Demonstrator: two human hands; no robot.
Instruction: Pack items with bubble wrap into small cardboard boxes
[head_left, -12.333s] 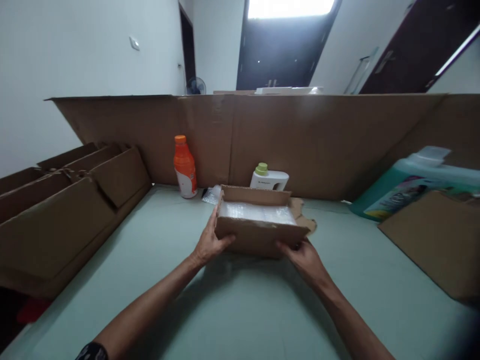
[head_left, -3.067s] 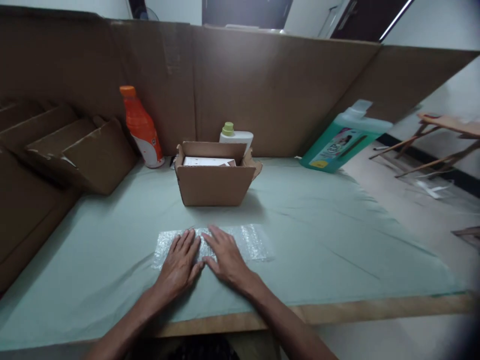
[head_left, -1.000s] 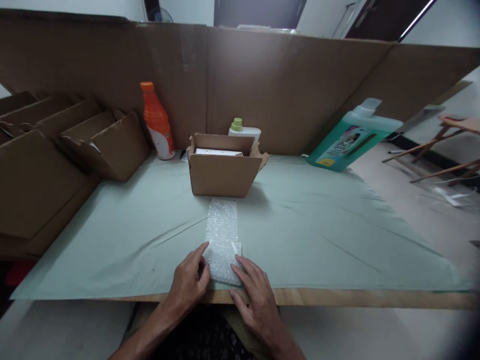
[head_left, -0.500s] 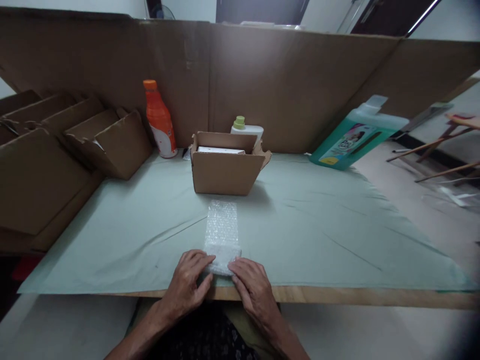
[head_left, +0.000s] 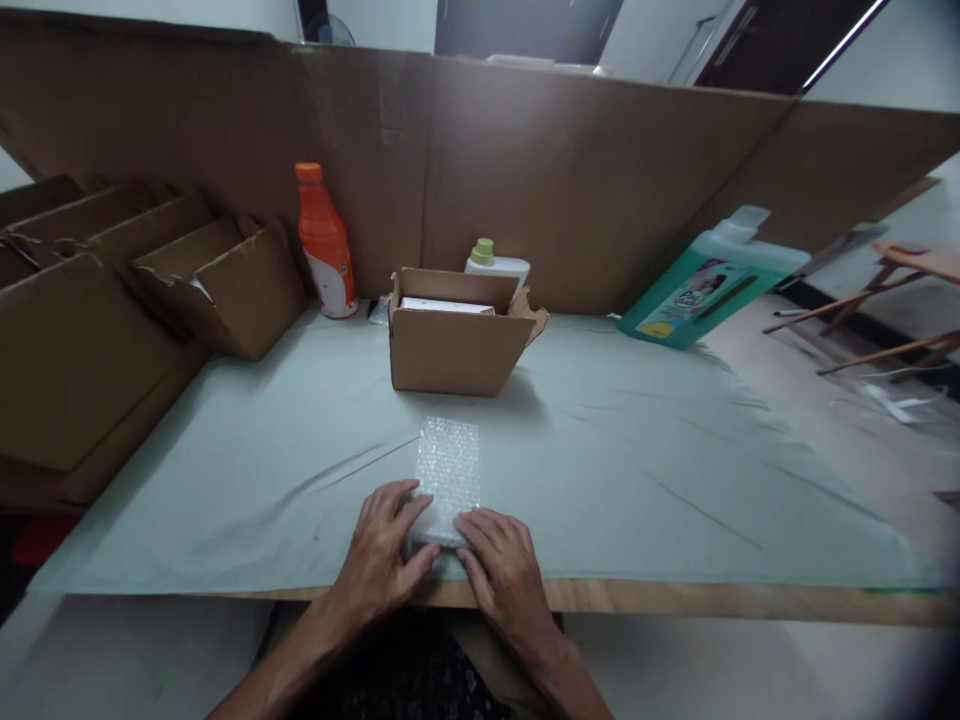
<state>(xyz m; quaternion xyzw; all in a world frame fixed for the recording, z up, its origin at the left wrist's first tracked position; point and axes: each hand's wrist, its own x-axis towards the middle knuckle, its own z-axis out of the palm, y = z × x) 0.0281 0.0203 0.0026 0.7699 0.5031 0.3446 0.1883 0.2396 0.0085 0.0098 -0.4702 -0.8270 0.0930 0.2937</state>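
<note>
While both hands press the near end of the bubble wrap (head_left: pixel 448 470) at lower centre | left hand (head_left: pixel 384 560), right hand (head_left: pixel 504 572): fingers curled onto its rolled edge | most lies flat, unrolled | cardboard box (head_left: pixel 454 345) open behind.

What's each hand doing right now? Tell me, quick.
Left hand: fingers curled on the near, rolled end of the bubble wrap.
Right hand: fingers pressed on the same rolled end.
</note>
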